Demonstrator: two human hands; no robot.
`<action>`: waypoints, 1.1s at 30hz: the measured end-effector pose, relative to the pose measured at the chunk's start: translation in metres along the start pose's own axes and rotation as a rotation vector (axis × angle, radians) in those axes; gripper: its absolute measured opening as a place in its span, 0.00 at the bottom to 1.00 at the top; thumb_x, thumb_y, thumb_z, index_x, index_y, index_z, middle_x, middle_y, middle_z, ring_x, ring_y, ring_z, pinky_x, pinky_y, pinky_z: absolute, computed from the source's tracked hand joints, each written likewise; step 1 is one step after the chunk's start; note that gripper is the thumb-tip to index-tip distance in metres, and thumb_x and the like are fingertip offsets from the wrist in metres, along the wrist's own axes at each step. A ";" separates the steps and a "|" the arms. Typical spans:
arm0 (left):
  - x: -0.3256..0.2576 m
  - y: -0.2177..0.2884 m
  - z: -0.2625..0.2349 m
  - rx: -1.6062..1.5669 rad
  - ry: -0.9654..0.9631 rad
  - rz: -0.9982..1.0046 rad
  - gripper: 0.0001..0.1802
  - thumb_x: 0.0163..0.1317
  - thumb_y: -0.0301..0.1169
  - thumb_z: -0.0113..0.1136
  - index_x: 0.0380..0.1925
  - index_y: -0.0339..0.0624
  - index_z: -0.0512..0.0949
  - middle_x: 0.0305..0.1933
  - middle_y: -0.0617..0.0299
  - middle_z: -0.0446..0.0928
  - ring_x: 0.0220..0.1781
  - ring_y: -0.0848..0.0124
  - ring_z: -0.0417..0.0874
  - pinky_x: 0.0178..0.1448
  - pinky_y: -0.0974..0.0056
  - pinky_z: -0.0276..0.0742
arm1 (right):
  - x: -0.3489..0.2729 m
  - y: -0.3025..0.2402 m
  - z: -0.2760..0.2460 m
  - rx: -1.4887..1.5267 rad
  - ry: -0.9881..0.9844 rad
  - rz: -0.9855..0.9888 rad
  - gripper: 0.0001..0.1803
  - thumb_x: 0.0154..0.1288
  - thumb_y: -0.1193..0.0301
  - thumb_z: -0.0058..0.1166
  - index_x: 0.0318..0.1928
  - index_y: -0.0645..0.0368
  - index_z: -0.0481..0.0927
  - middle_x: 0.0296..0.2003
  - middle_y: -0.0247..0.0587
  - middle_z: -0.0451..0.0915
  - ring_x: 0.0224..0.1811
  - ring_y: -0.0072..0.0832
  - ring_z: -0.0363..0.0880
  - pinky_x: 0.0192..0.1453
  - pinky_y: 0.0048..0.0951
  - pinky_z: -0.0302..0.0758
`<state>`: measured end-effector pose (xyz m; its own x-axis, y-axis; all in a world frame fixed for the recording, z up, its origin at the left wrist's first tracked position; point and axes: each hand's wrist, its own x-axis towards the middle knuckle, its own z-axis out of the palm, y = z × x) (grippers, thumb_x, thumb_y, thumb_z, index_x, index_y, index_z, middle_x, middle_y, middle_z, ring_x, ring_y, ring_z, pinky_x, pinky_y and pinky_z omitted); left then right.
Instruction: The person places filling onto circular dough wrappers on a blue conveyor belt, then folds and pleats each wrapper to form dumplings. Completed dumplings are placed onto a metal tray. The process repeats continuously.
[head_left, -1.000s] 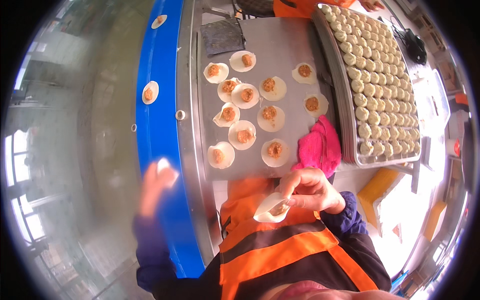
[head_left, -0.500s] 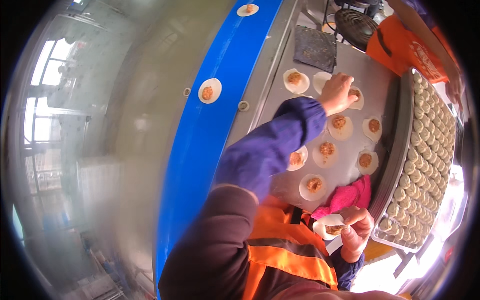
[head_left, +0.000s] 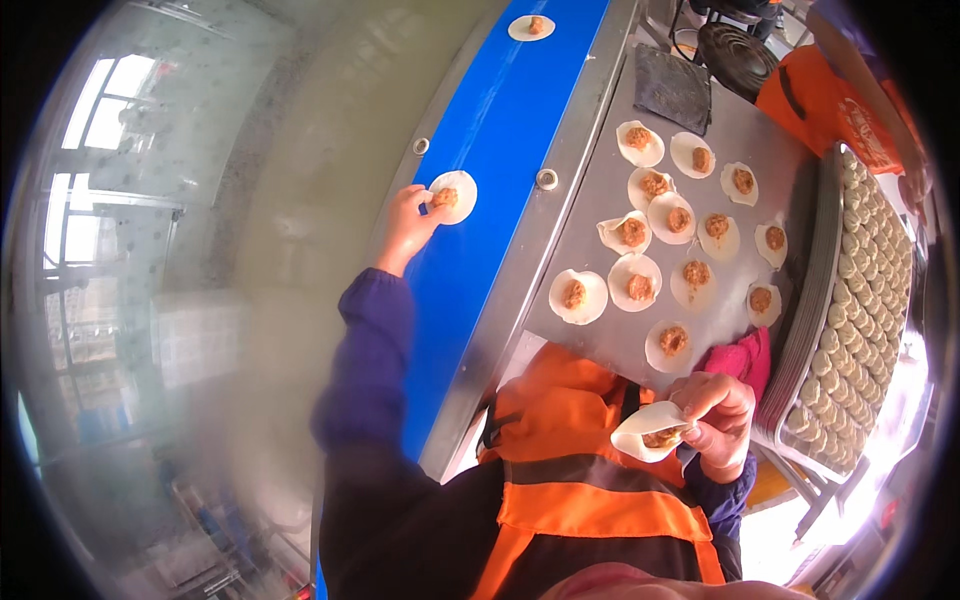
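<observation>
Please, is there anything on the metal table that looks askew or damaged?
Only small things. On the metal table, one dough wrapper partly overlaps its neighbour, while most others lie apart. Beside them, a misshapen wrapper looks folded at its left edge, so it is less round.

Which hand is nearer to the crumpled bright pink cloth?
Right. The right hand, pinching a folded white wrapper, is just below the pink cloth in view; the left hand is well away, at a round white wrapper on the blue belt.
</observation>
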<state>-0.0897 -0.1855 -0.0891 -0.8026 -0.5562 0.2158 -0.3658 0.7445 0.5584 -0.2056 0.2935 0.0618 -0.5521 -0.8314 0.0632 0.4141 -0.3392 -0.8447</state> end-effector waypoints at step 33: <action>0.025 0.285 0.150 -0.811 -0.613 -0.096 0.19 0.53 0.31 0.66 0.44 0.40 0.74 0.43 0.51 0.77 0.33 0.60 0.79 0.36 0.58 0.76 | -0.082 -0.003 -0.030 0.018 0.286 -0.117 0.08 0.56 0.75 0.65 0.32 0.63 0.77 0.31 0.45 0.81 0.35 0.33 0.80 0.48 0.36 0.77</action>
<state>-0.2843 0.0677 -0.0447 -0.9730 -0.1462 -0.1789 -0.1952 0.1059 0.9750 -0.1836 0.3761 0.0434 -0.7772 -0.6293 0.0055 0.3467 -0.4353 -0.8308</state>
